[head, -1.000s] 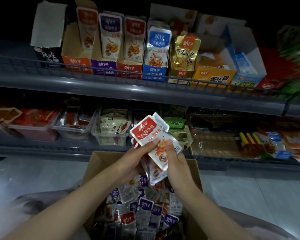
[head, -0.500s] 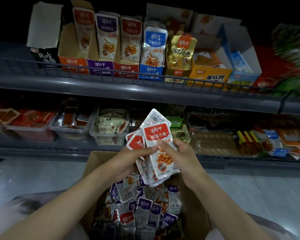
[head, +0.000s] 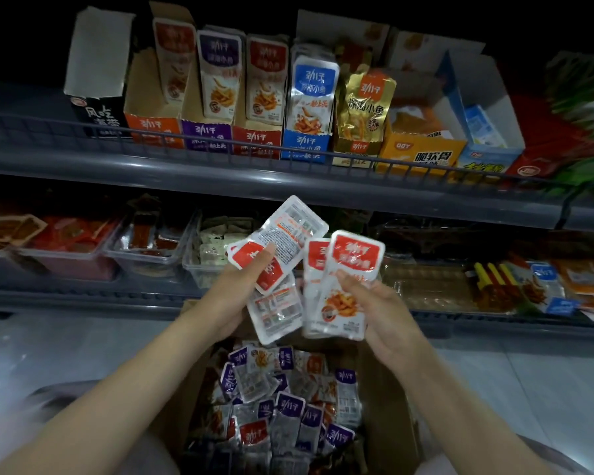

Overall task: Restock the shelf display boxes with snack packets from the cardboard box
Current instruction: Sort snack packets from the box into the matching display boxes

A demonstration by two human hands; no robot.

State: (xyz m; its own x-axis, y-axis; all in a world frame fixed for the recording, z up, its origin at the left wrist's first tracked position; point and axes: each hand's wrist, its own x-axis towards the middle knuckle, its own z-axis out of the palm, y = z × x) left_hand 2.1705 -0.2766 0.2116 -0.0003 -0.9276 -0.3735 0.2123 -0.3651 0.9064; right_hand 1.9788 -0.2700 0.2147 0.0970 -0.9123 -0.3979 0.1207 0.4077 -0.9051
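Note:
My left hand [head: 235, 296] grips a fanned bunch of red-topped snack packets [head: 282, 248], some turned back side out. My right hand [head: 374, 303] holds two red-topped packets [head: 348, 272] upright, thumb across the front one. Both hands hover above the open cardboard box [head: 388, 406], which is full of purple and red packets [head: 288, 406]. On the upper shelf stand the display boxes: orange [head: 153, 126], purple [head: 206, 138], red [head: 258, 140], blue [head: 306, 145] and gold [head: 357, 149], each with packets standing in it.
A wire rail [head: 83, 123] runs along the front of the upper shelf. The lower shelf holds clear plastic tubs [head: 144, 255] of other snacks and loose packs at the right [head: 542, 286]. A yellow box [head: 422, 152] and a pale blue open box [head: 484, 132] stand right of the gold one.
The hands have risen and drawn apart: the bunch that both held together is now split, two packets going right with my right hand, the rest staying in my left.

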